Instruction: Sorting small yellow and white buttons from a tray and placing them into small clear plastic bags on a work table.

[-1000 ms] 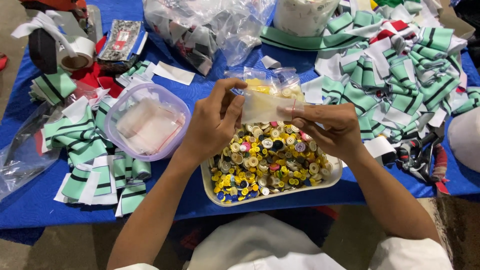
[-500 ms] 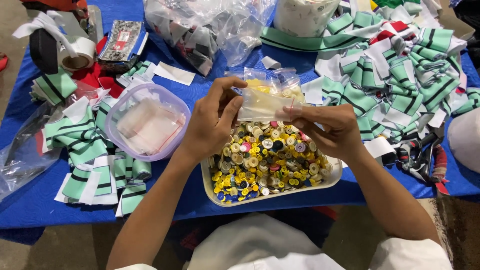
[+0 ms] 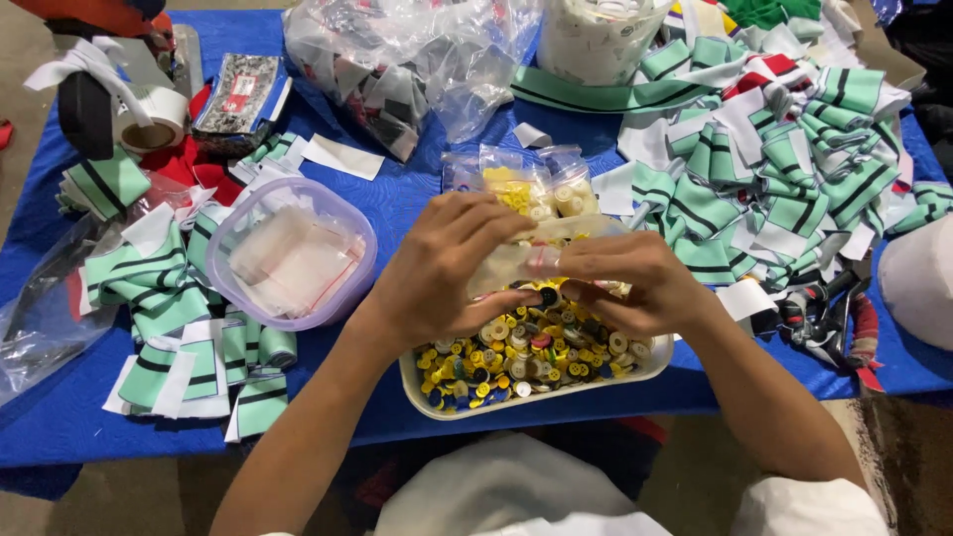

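Both hands met above the white tray (image 3: 650, 369), which sat at the near edge of the blue table (image 3: 417, 199). The tray held a heap of mixed buttons (image 3: 516, 352), mostly yellow, with some white, red, blue and black. The left hand (image 3: 447, 268) and right hand (image 3: 625, 283) together pinched a small clear plastic bag (image 3: 516, 260) just over the buttons; the fingers of both were closed narrowly on its edges. Whether the bag held anything could not be told, since the fingers covered most of it.

Just behind the hands lay several small clear bags of buttons (image 3: 521, 184), one filled with yellow buttons and others with pale ones. To the left of the tray stood a round clear tub (image 3: 290, 253) with a lilac rim, holding a stack of empty small clear bags.

Folded green, white and black striped fabric pieces (image 3: 169, 308) were piled left of the tub, and a far larger heap of the same striped pieces (image 3: 784, 169) covered the right side of the table. A large clear bag (image 3: 407, 60) of dark and pale pieces rested at the far side, a white bucket (image 3: 601, 40) to its right. A roll of white tape (image 3: 149, 119) lay at the far left.
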